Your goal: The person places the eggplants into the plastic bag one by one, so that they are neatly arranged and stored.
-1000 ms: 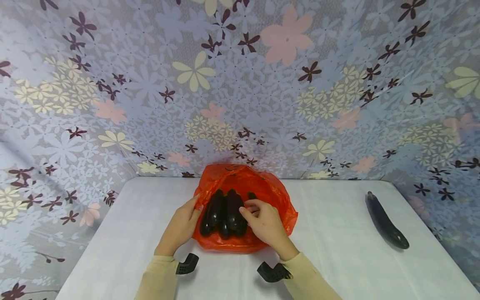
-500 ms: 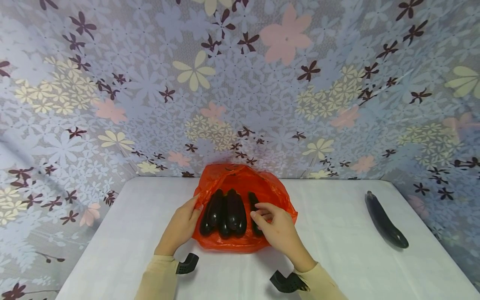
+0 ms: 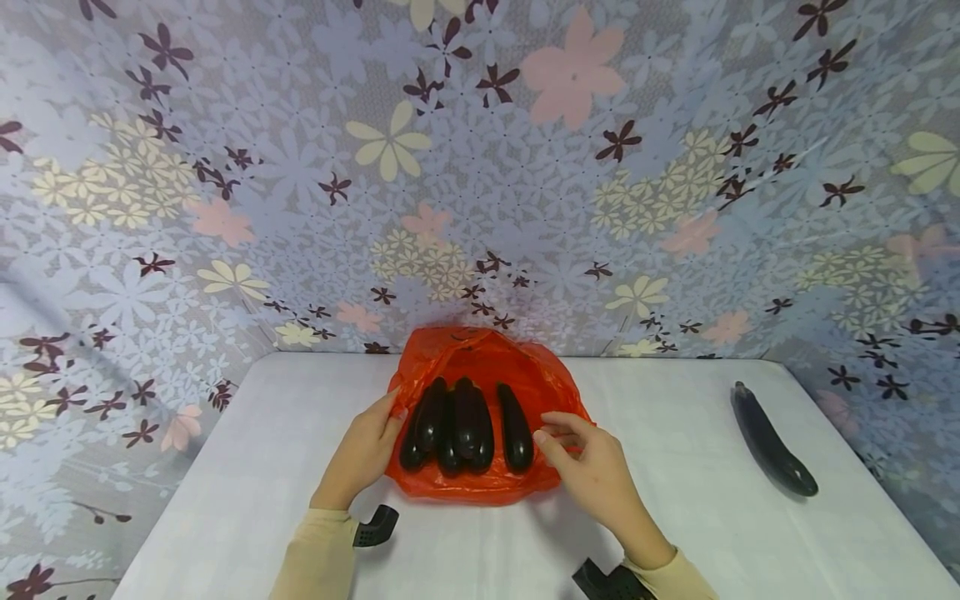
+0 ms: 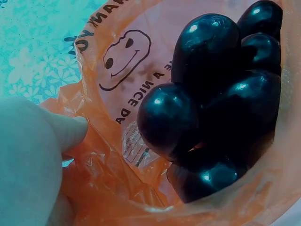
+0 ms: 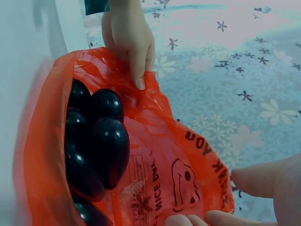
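A red plastic bag (image 3: 465, 493) lies with its mouth toward me, printed with a smiley face and lettering. Inside, several dark eggplants (image 3: 467, 421) are bunched at the left, some stacked on others. One separate eggplant (image 3: 514, 429) rests to their right in the bag. My left hand (image 3: 363, 450) pinches the bag's left rim between thumb and fingers; the left wrist view shows its thumb (image 4: 73, 132) on the crumpled plastic. At the right rim is my right hand (image 3: 588, 467), thumb and fingers apart. In the right wrist view its thumb (image 5: 258, 179) is by the rim.
Another eggplant (image 3: 772, 442) lies alone on the white table (image 3: 675, 425) at the far right. A flower-patterned cloth (image 3: 480, 167) hangs directly behind the table and at both sides. Black wrist mounts (image 3: 377, 527) sit at the sleeves.
My right hand has moved right, off the eggplants to the bag's right rim, uncovering the separate eggplant. My left hand keeps its hold on the left rim.
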Motion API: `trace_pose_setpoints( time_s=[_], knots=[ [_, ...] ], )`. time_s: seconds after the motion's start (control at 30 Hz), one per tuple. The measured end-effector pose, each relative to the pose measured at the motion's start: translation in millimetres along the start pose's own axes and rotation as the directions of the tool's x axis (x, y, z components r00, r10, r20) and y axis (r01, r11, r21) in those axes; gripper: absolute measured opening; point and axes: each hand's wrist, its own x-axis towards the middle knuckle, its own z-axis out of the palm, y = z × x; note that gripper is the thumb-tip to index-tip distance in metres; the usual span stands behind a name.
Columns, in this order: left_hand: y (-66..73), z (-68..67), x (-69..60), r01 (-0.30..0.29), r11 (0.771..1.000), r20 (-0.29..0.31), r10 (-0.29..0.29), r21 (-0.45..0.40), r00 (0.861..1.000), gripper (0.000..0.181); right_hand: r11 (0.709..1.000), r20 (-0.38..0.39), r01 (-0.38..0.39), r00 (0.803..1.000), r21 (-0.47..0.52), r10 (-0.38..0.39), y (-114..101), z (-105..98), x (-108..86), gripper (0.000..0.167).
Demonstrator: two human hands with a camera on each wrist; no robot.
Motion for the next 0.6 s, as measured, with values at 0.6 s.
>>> trace_pose_setpoints(
  time_s=[0.6],
  knots=[
    [2.4, 0.8, 0.1, 0.008, 1.000, 0.002, -0.008, 0.003, 1.000, 0.047, 1.000, -0.056, -0.002, 0.998, -0.013, 0.002, 11, -39, -13.6, 0.032]
  ],
)
